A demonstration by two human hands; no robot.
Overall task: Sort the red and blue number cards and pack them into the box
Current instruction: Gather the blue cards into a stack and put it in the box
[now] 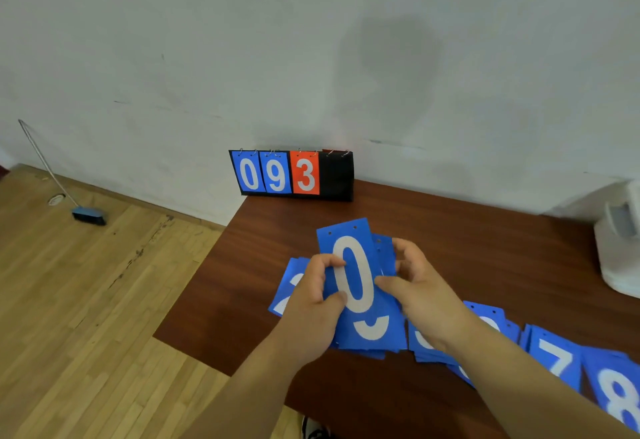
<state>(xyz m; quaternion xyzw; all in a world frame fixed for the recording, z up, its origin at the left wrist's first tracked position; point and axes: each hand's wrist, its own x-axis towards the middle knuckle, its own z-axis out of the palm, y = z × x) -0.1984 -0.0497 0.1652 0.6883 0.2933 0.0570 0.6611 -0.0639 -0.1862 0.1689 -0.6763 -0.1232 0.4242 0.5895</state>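
Holding entry, centre front: blue "0" card (353,265), raised and tilted above the table (467,248), with two punched holes along its far edge
- Left hand (317,295): thumb on the card's face, fingers curled round its left edge, pinching it
- Right hand (412,286): thumb pressed on the card's right edge, fingers curled behind it. A second blue card (384,251) shows just behind the first on this side, numeral hidden. Whether the right fingers also grip it cannot be told

Blue cards lying on the table along the near side, left to right:
- left pile (287,289), partly under the left hand, part of a white numeral showing
- middle pile (372,331), directly below the held card, only the lower curve of a numeral visible
- pile under the right wrist (424,345), numeral mostly covered
- pile beyond the right forearm (491,317), punched holes visible
- "7" card (554,355)
- "8" card (616,393), cut by the frame edge

Far edge of the table, against the wall:
- black flip scoreboard (337,179), upright, with ring binders on top. It shows blue 0, blue 9 and red 3, and its last panel is bare black

Surroundings:
- white appliance (620,241) at the table's right end
- wooden floor (86,283) to the left
- blue broom (88,215) on the floor, its handle leaning on the wall
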